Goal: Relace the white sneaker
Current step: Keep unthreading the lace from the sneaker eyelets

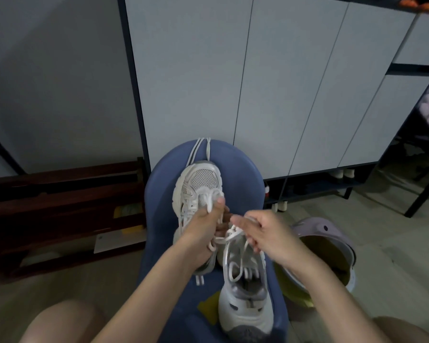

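Two white sneakers lie on a blue stool [243,174]. The far sneaker [198,184] points its toe away from me; loose white lace ends [196,151] trail past its toe. The near sneaker [245,300] lies with its heel toward me and loose lace loops over its opening. My left hand [203,229] grips the far sneaker's laces near the lower eyelets, thumb up. My right hand [263,233] pinches a white lace [233,231] above the near sneaker's tongue. The two hands sit close together between the shoes.
A lavender clog [327,231] with a yellow-green inside lies on the floor right of the stool. Dark wooden furniture [60,206] stands at left. Grey cabinet doors [270,82] rise behind, with shoes under them. My bare knees frame the bottom edge.
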